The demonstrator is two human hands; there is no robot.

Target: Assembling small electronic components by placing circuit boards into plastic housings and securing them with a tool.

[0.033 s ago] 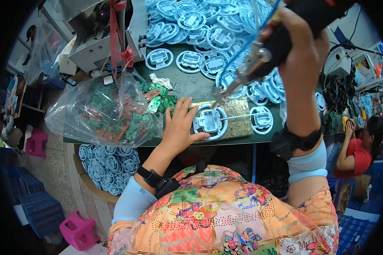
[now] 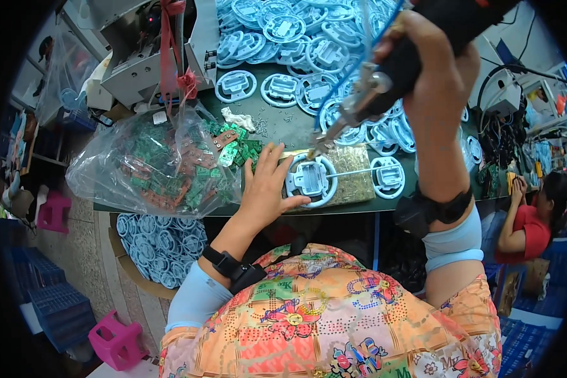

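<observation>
A light-blue plastic wheel-shaped part (image 2: 329,194) lies on a flat gold-toned block (image 2: 354,184) at the table's near edge. My left hand (image 2: 266,186) steadies its left side, with the thumb at the lower rim and the fingertips near the upper rim. My right hand (image 2: 441,72) is wrapped round a black power screwdriver (image 2: 416,60) with a metal nose. The screwdriver slants down to the left, and its tip is at the part's upper rim; whether it touches, I cannot tell. A second wheel-shaped part (image 2: 388,178) lies to the right, beside the block.
Many similar blue parts (image 2: 283,28) are heaped at the back. Loose screws (image 2: 268,129) lie on the dark table. On the left is a clear bag (image 2: 151,164) of green circuit boards, near a metal machine (image 2: 145,75). A carton (image 2: 129,268) of blue parts stands below.
My right hand and the screwdriver have shifted a little left, bringing the tip closer to the wheel-shaped part's upper rim. My left hand and the part look unmoved.
</observation>
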